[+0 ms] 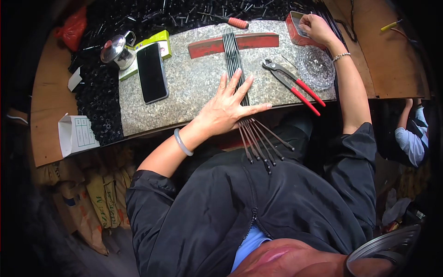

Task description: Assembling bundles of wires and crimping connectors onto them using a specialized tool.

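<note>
A bundle of thin black metal rods (230, 46) lies across a red curved bar (207, 47) on the stone slab (184, 92). My left hand (224, 104) is spread flat over the rods, pressing them to the slab. Below that hand, their capped ends fan out past the front edge. At the far right, my right hand (316, 28) dips into a small red tin (295, 38), its fingers curled. The fingertips are partly inside the tin, so what they pinch is hidden. Between the hands lie red-handled pliers (295, 85), beside a clear glass dish (316, 68) holding tiny bits.
A phone (152, 74) rests on the slab's left, beside a green box (164, 41) and a lidded metal pot (119, 51). A red-handled tool (237, 23) lies at the back. Dark small parts (99, 99) heap around the slab. A white carton (76, 136) stands front left.
</note>
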`<control>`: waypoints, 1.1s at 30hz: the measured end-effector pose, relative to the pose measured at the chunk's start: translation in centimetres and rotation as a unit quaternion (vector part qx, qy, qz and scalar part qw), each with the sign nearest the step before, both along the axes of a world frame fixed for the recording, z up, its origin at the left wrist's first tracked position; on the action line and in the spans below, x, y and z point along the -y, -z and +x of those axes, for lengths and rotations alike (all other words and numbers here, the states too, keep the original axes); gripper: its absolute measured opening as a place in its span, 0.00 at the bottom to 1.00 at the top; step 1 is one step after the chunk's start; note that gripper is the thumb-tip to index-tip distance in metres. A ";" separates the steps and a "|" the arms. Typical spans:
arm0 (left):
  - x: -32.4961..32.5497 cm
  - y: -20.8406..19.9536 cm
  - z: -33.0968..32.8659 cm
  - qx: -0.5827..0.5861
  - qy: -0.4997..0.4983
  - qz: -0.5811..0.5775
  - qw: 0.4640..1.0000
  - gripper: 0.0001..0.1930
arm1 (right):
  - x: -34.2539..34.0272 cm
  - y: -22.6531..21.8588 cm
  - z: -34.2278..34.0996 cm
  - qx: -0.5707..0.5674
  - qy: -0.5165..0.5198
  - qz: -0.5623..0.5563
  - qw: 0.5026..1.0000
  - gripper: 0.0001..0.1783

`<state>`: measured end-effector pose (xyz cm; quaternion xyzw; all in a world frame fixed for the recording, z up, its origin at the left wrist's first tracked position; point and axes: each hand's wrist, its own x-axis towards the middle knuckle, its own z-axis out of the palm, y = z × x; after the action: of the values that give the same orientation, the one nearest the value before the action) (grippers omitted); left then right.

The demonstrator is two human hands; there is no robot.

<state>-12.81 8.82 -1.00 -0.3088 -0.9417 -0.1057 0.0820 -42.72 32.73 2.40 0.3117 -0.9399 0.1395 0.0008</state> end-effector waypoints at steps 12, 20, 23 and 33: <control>-0.1 0.1 -0.3 -0.005 0.001 0.007 1.000 0.28 | 11.9 1.3 6.4 0.098 -0.085 -0.177 0.976 0.14; -0.1 0.1 -0.2 -0.011 -0.003 0.016 1.000 0.29 | 13.5 2.7 6.0 0.126 -0.079 -0.172 0.974 0.15; -0.1 0.2 -0.2 -0.011 -0.001 0.014 1.000 0.29 | 13.5 2.9 6.0 0.141 -0.092 -0.171 0.971 0.15; -0.1 -0.1 -0.2 -0.005 0.004 0.019 1.000 0.29 | 13.9 3.2 5.8 0.141 -0.091 -0.192 0.967 0.13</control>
<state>-12.99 8.91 -0.92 -0.3112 -0.9380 -0.1225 0.0917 -36.92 18.84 -0.82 0.3675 -0.8536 0.3592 -0.0846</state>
